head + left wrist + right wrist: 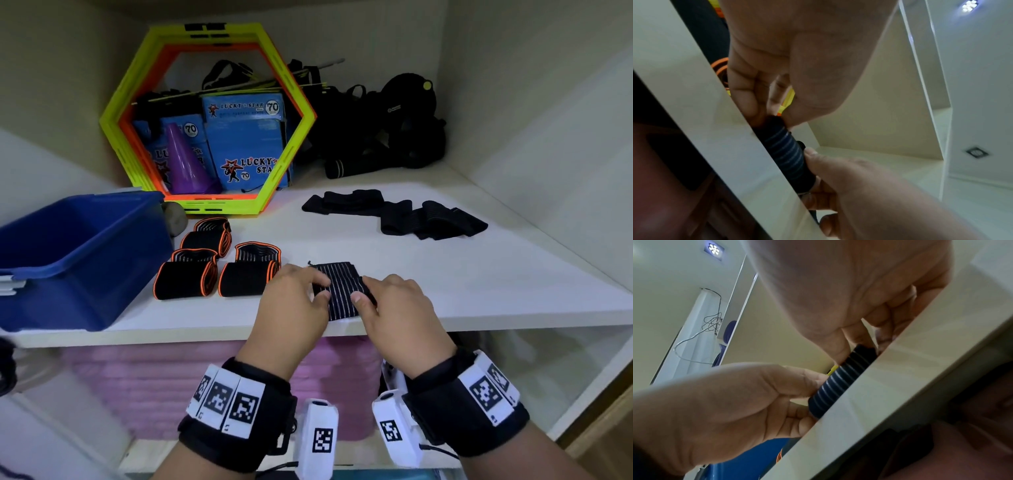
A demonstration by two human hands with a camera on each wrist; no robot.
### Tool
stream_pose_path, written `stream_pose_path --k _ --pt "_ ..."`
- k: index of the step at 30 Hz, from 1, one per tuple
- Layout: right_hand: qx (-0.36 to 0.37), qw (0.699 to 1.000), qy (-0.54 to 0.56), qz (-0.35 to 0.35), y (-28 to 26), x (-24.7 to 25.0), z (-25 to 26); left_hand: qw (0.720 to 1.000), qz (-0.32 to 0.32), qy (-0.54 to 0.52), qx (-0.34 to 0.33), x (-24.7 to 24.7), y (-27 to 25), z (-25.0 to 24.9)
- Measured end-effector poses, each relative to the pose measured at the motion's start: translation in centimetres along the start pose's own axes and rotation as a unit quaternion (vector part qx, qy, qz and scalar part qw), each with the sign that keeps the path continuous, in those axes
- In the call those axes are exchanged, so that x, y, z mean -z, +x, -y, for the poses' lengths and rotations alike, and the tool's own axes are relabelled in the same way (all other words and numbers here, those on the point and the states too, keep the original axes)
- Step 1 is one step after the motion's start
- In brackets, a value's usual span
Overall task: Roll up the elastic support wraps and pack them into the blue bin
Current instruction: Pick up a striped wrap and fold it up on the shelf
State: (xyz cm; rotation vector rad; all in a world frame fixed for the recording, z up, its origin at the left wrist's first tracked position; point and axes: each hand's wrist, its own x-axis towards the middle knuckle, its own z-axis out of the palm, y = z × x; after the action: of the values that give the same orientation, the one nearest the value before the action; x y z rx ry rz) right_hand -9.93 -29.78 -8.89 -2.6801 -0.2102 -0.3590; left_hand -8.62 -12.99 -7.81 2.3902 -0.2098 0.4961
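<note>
A black elastic wrap with thin white stripes [340, 291] lies at the front edge of the white shelf [479, 294], partly rolled at its near end. My left hand [320, 289] pinches its left side and my right hand [364, 289] pinches its right side, thumbs toward me. In the left wrist view my left hand [774, 116] holds one end of the striped roll [785, 155]. In the right wrist view my right hand [859, 348] grips the other end of the roll [838, 379]. The blue bin [78, 253] stands at the shelf's left; its inside is mostly hidden.
Several rolled black wraps with orange edges [212, 267] lie between the bin and my hands. Unrolled black wraps [404, 214] lie flat at the back right. A yellow and orange hexagon frame [205, 116] with blue boxes, and black gear [383, 126], stand at the back.
</note>
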Motion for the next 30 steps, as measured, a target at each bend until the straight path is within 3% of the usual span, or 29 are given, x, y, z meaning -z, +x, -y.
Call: stream_pose_path --k 3,6,9,13,16,20,25,30 --pt "0.000 0.999 0.046 0.003 0.4 0.1 -0.4 0.996 0.042 0.035 -0.074 0.1 -0.7 0.0" --pt "0.021 0.995 0.095 0.011 0.4 0.4 -1.1 0.988 0.102 0.076 -0.086 0.3 -1.4 1.0" --pt "0.040 0.995 0.077 0.049 0.1 0.7 -1.6 0.986 0.105 0.093 -0.092 0.4 -1.5 1.9" --pt "0.047 0.997 0.025 0.063 0.4 0.5 -1.8 0.992 0.087 0.034 -0.086 0.3 -1.5 2.2" --pt "0.042 0.997 0.050 0.049 0.7 0.3 -2.0 0.993 0.077 0.002 -0.084 0.3 -1.5 2.2" --pt "0.049 0.989 0.138 0.023 0.8 0.6 -2.2 0.994 0.052 -0.050 -0.084 0.4 -1.2 2.2" --pt "0.068 0.944 0.322 0.030 0.8 2.7 -2.0 0.978 0.065 -0.179 -0.087 1.4 -1.2 0.3" --pt "0.055 0.921 0.385 0.030 1.7 4.7 -1.9 0.967 0.062 -0.230 -0.088 2.0 0.5 -1.0"
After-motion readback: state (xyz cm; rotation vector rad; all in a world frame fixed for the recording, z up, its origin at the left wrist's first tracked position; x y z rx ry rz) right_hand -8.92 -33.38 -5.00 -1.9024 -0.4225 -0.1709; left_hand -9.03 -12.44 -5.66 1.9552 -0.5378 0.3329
